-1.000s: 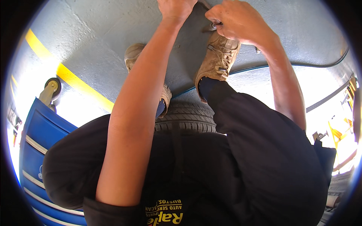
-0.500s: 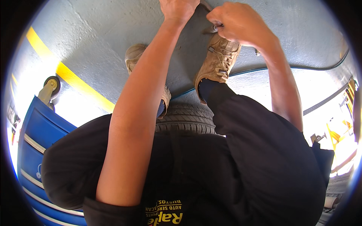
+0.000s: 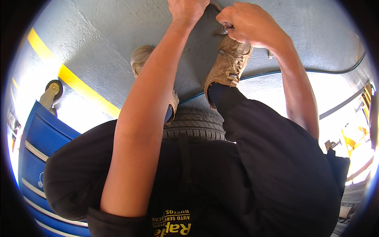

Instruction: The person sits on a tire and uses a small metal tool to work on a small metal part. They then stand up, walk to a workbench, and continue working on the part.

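Note:
At the top edge my left hand (image 3: 188, 8) is curled closed by a dark curved piece (image 3: 216, 6); its fingertips are cut off, so what it grips is unclear. Just right of it, my right hand (image 3: 248, 25) is closed on a small silver cylindrical metal piece (image 3: 226, 29), above my tan right shoe (image 3: 227, 63). My left shoe (image 3: 140, 55) is partly covered by my left forearm. A black tyre (image 3: 195, 124) lies beneath me, between my dark-trousered legs.
A blue tool chest (image 3: 43, 130) with a caster wheel (image 3: 55, 93) stands at the left. A yellow line (image 3: 79, 83) crosses the grey floor (image 3: 106, 31). A thin hose (image 3: 331, 72) runs behind my right shoe toward the right, where blurred yellow objects (image 3: 351, 140) stand.
Since a second ago both hands have shifted slightly down and to the right together, keeping their closed shape. Over the last half second they stay almost still.

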Motion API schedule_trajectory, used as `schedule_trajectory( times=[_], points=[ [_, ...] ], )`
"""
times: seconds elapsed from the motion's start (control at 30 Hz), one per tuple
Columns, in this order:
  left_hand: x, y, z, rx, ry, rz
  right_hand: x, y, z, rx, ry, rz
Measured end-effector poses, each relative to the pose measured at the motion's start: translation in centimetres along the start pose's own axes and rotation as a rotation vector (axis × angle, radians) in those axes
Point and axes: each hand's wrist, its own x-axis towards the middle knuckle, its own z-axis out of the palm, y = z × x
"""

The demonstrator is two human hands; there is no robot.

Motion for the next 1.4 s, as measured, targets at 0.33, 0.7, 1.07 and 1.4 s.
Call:
schedule_trajectory(
  times=[0.33,0.7,1.07,1.4],
  points=[
    [-0.1,-0.3,-0.2,0.032,-0.012,0.001,-0.8,-0.3,-2.1,-0.001,-0.078,0.097],
    [-0.1,0.2,0.0,0.029,-0.015,-0.002,-0.8,-0.1,-0.9,0.024,-0.033,0.087],
    [0.2,0.6,-0.4,-0.002,-0.017,-0.005,-0.7,2.0,3.4,-0.112,0.341,-0.179],
    [-0.3,0.0,-0.2,0.013,0.01,0.002,-0.7,0.2,-0.1,0.016,0.015,0.062]
  ],
)
